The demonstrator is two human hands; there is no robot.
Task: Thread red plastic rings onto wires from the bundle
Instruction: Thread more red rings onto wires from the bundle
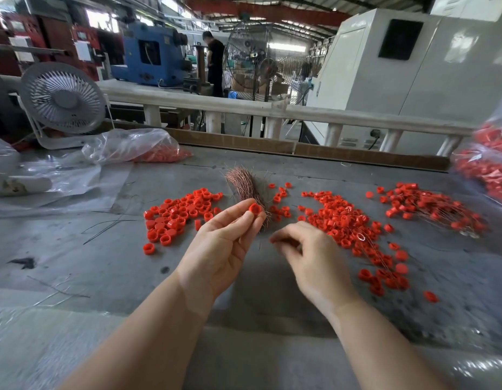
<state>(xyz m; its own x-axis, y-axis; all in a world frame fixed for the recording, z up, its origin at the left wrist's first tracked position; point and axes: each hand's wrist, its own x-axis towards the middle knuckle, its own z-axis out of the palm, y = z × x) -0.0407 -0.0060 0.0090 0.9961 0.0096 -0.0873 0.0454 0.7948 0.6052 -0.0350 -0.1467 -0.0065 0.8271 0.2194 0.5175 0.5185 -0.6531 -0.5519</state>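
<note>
Factory hall; grey worktable (103, 266), scuffed, plastic sheeting at its left. A desk fan (62, 98) stands at the far left. Loose red rings (176, 215) lie in heaps either side of the wire bundle (244, 187). Left hand (224, 243) pinches one ring (255, 208) just before the bundle. Right hand (308, 251) is blurred, fingers curled; whether it holds anything cannot be told.

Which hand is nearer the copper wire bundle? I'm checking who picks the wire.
Left. The left hand, pinching a red ring, overlaps the wire bundle; the right hand sits below and right of it.
</note>
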